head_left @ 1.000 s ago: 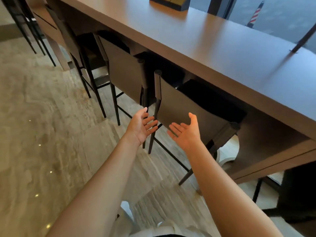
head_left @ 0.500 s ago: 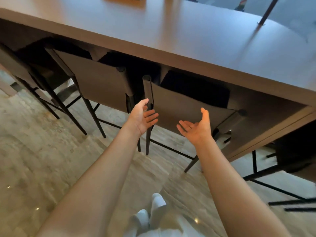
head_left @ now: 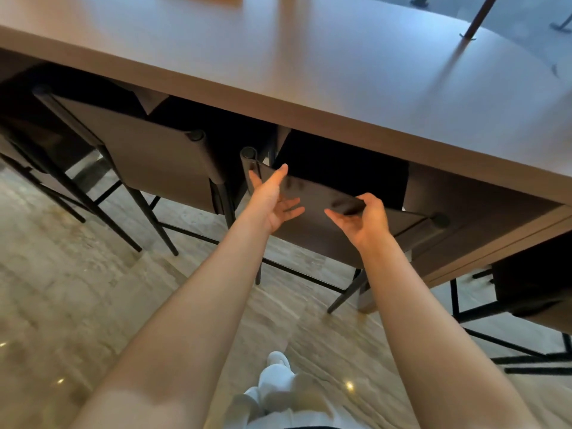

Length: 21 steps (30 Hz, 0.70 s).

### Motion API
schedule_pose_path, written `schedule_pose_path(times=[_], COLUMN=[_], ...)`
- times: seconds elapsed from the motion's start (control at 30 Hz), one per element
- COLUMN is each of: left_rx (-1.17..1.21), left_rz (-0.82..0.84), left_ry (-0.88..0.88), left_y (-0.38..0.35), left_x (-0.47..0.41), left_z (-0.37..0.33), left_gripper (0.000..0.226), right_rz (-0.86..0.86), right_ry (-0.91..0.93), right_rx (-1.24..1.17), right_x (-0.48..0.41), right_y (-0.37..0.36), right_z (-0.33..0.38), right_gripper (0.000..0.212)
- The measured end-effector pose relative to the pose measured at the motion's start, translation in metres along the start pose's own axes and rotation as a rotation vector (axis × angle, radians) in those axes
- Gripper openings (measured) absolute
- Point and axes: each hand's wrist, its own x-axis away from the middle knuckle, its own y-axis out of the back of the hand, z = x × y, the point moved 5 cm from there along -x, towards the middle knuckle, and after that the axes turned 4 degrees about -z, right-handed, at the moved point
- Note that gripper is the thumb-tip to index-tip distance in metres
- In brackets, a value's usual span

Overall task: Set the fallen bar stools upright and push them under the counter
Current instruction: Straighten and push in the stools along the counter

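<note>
reaching for the upright brown leather-backed bar stool (head_left: 325,224), left hand (head_left: 272,201) spread, right hand (head_left: 362,219) seemingly pinching its top edge, ready to push it under the long brown wooden counter (head_left: 309,66).

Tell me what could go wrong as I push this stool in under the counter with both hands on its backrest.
Your right hand curls over the stool's backrest top edge close beneath the counter lip, so fingers might get pinched if it slides further. The neighbouring stool stands very close beside it, so their frames could knock. Pushing high on the backrest might tip the stool rather than slide it on the floor.
</note>
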Motion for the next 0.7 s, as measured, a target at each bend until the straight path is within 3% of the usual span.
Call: schedule_pose_path(times=[0.07, 0.27, 0.47, 0.7], left_rx=[-0.004, -0.003, -0.031, -0.035], left_rz=[0.007, -0.026, -0.008, 0.009], left_ry=[-0.01, -0.053, -0.069, -0.062], left_y=[-0.006, -0.014, -0.013, -0.009], left_x=[-0.004, -0.011, -0.009, -0.008], left_z=[0.002, 0.006, 0.003, 0.002], left_gripper=[0.099, 0.094, 0.094, 0.091], right_rz=[0.001, -0.003, 0.016, -0.047], right_ry=[0.049, 0.042, 0.046, 0.025], right_rx=[0.039, -0.003, 0.039, 0.104], right_x=[-0.003, -0.007, -0.011, -0.008], right_y=[0.001, 0.001, 0.003, 0.004], right_z=[0.006, 0.013, 0.012, 0.009], right_gripper=[0.009, 0.024, 0.01, 0.045])
